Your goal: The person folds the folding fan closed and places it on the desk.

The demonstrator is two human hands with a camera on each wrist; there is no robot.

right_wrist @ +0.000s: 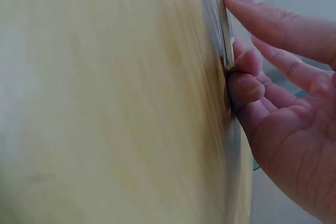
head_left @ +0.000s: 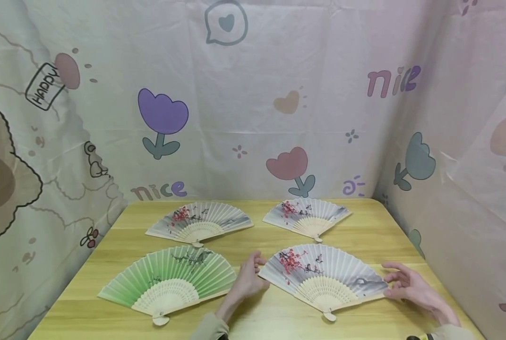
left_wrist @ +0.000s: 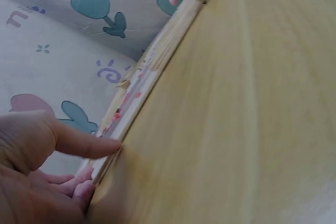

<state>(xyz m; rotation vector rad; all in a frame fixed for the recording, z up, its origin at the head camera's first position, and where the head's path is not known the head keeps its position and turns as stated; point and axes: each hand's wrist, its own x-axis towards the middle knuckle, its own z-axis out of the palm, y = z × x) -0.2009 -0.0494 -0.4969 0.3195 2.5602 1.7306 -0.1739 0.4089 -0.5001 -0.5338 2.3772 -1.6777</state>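
A white-and-grey folding fan with red blossoms lies spread open at the table's front right, its pivot toward me. My left hand is at its left tip. In the left wrist view the thumb touches the near edge and the curled fingers sit at the tip, gripping that corner. Opposite, my right hand pinches the right tip; in the right wrist view the thumb and a fingertip meet at the fan's edge, other fingers loosely spread.
A green folding fan lies spread left of my left hand. Behind are two more spread blossom fans, one back left and one back right. Printed cloth hangs behind and beside the wooden table.
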